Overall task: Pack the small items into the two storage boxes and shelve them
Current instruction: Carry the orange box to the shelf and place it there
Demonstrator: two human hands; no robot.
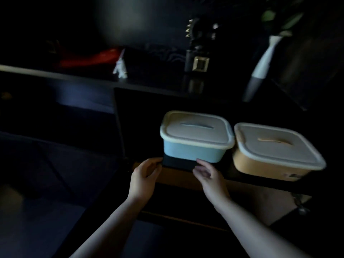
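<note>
Nearest are two bare arms reaching forward in a very dark room. The left hand (144, 175) has its fingers curled at the left end of a flat black thing (177, 163), and its grip looks to be pinching that end. The right hand (206, 173) is at the other end with its fingers touching the edge, but it is too dark and blurry to tell if that grip is holding it or only resting there. Just behind the hands, the blue box (191, 150) sits on top of the black thing, on the shelf (178, 178), with its lid on. Right next to it is the orange box (264, 164), lid on too, close enough that the lids may touch. So the packing looks done and both boxes seem to be on the shelf. What is left is maybe a small push to set the blue box straight. Farther back is a higher ledge with a little white figure (120, 68) and a white vase (260, 67).
</note>
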